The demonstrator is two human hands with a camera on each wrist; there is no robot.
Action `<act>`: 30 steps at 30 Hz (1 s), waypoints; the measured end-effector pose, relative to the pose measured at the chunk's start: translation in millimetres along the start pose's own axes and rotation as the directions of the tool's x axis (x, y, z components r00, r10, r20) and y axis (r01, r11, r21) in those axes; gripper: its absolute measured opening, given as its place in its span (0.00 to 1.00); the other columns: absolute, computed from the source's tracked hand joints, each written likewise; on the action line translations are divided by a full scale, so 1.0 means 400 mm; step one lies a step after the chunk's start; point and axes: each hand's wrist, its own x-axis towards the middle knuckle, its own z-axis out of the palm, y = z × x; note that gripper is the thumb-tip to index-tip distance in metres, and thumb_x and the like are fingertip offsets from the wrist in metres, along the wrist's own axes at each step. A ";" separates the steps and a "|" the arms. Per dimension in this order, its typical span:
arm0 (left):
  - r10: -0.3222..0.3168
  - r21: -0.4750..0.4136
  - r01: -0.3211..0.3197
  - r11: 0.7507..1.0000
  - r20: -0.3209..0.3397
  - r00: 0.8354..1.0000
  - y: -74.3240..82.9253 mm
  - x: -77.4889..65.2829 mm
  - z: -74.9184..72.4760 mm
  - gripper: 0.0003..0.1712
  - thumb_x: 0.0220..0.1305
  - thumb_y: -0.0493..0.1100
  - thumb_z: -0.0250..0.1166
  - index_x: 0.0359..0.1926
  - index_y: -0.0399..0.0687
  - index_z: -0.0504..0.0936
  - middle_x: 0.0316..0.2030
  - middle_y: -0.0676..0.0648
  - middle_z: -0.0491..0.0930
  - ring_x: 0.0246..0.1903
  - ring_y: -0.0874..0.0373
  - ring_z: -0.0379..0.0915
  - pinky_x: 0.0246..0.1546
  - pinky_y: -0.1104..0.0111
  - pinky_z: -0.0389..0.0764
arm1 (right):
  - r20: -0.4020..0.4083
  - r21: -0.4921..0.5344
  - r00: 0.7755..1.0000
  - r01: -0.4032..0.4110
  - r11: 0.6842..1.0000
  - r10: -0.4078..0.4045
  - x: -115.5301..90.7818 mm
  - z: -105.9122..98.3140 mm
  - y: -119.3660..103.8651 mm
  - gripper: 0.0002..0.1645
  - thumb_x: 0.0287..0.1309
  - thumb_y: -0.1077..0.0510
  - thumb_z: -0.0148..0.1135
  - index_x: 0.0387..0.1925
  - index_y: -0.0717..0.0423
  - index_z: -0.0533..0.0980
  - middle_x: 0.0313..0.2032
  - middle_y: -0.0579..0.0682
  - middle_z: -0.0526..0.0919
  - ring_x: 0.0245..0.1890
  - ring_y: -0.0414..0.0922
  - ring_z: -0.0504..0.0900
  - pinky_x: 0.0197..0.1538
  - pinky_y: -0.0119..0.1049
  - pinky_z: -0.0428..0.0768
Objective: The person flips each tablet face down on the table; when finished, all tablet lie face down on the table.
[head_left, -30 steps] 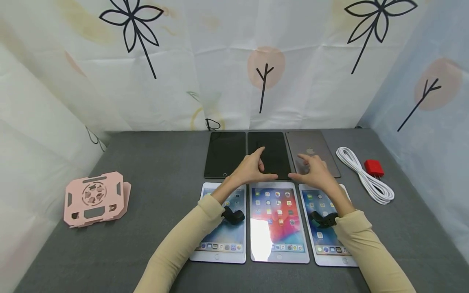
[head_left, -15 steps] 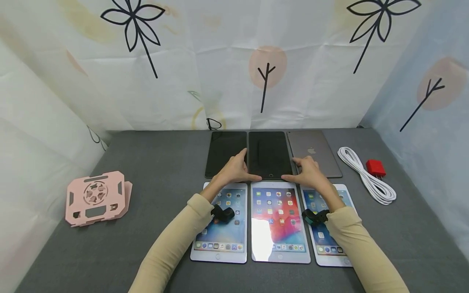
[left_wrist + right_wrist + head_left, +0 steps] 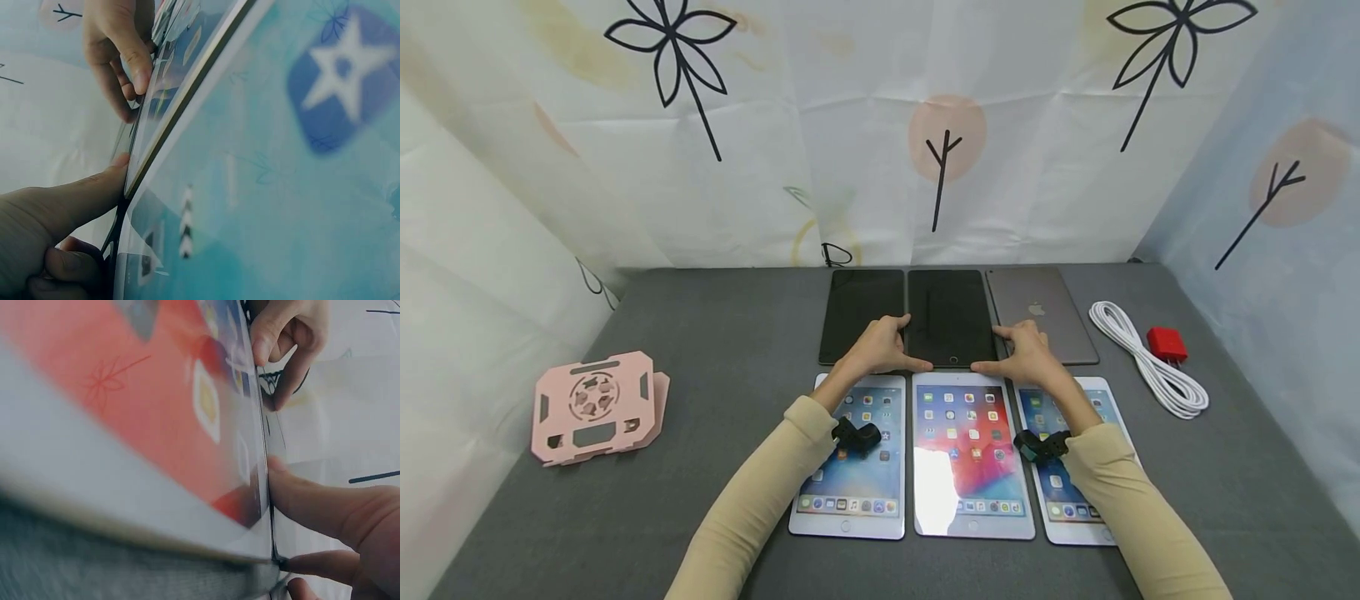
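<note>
The middle black-screened tablet [image 3: 950,312] lies flat in the back row. At its near left corner my left hand [image 3: 877,348] grips it, thumb on the near edge and index finger along the left side. My right hand [image 3: 1028,356] holds the near right corner likewise, thumb at the near edge, index finger at the right side. Both thumbs show in the left wrist view, where the right hand [image 3: 120,47] is beyond the left hand [image 3: 56,219]. Another black-screened tablet [image 3: 859,308] lies to the left, and a grey tablet [image 3: 1045,304] lies back-up to the right.
In front lie three white tablets with lit screens: left [image 3: 880,475], middle [image 3: 970,467] and right [image 3: 1078,500], partly under my forearms. A coiled white cable [image 3: 1150,362] and a red plug [image 3: 1166,343] are at the right. Pink tablet-stand-like panels [image 3: 597,404] lie far left.
Both hands have come down to the middle black tablet's near corners. The left hand moved left and down, off its screen; the right hand shifted slightly left. The tablets lie where they were.
</note>
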 end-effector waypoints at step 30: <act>-0.090 -0.098 0.095 0.991 0.056 0.994 0.010 0.003 -0.004 0.60 0.53 0.50 0.81 0.79 0.38 0.56 0.10 0.55 0.66 0.10 0.65 0.59 0.16 0.73 0.60 | -0.028 0.383 0.997 0.081 0.920 -0.077 -0.005 0.016 -0.003 0.47 0.63 0.62 0.68 0.77 0.66 0.56 0.68 0.69 0.71 0.66 0.64 0.70 0.67 0.61 0.72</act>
